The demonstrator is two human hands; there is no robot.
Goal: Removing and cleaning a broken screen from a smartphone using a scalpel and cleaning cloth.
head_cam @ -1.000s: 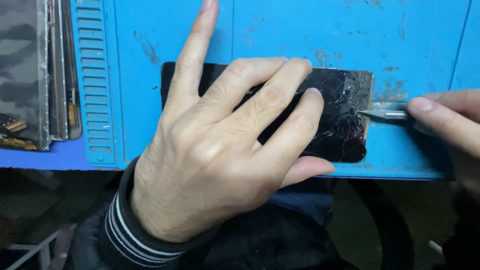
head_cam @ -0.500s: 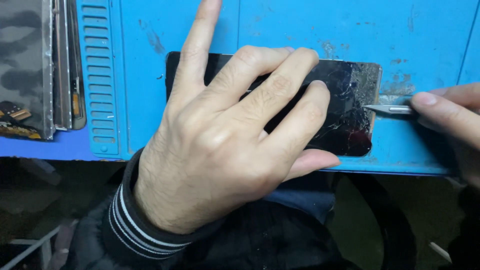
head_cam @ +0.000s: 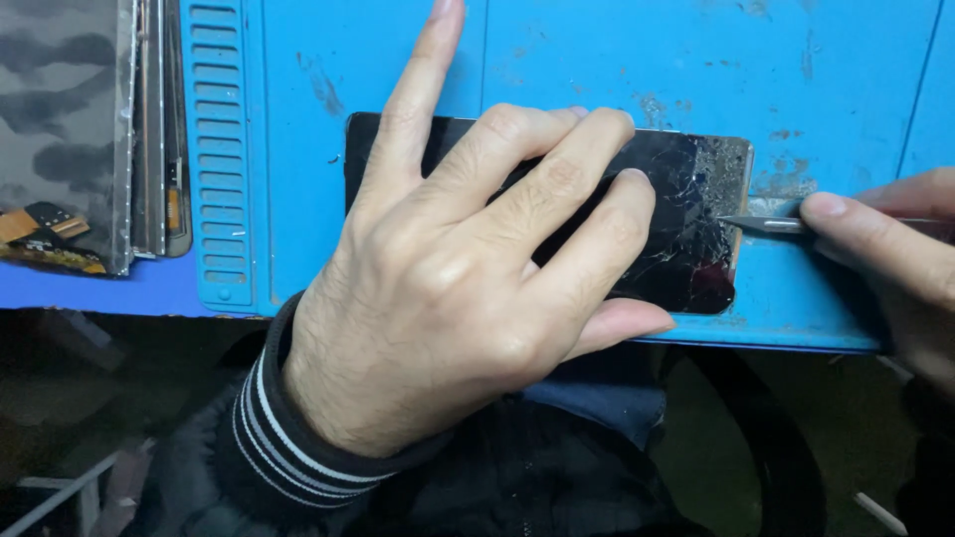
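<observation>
Nearest the viewer, a dark sleeve with a striped black-and-white cuff (head_cam: 288,428) leads to the left hand (head_cam: 468,288), which lies flat, fingers spread apart, pressing down on a black phone with a cracked screen (head_cam: 696,229); the index finger reaches past the phone's far edge onto the mat. The phone lies lengthwise on a blue work mat (head_cam: 617,60) near the front edge of the desk. At the right, the right hand (head_cam: 885,249) has its fingers pinched together on a thin metal blade (head_cam: 761,225), whose tip touches the phone's shattered right end. Compared with a second ago, the tip sits slightly closer in against that edge, while the left hand's hold looks unchanged, so the prying seems barely begun. Farther left, a stack of flat panels (head_cam: 149,129) stands beside the mat's ribbed border (head_cam: 224,149), with orange ribbon connectors (head_cam: 40,224). No labels or packages show.
</observation>
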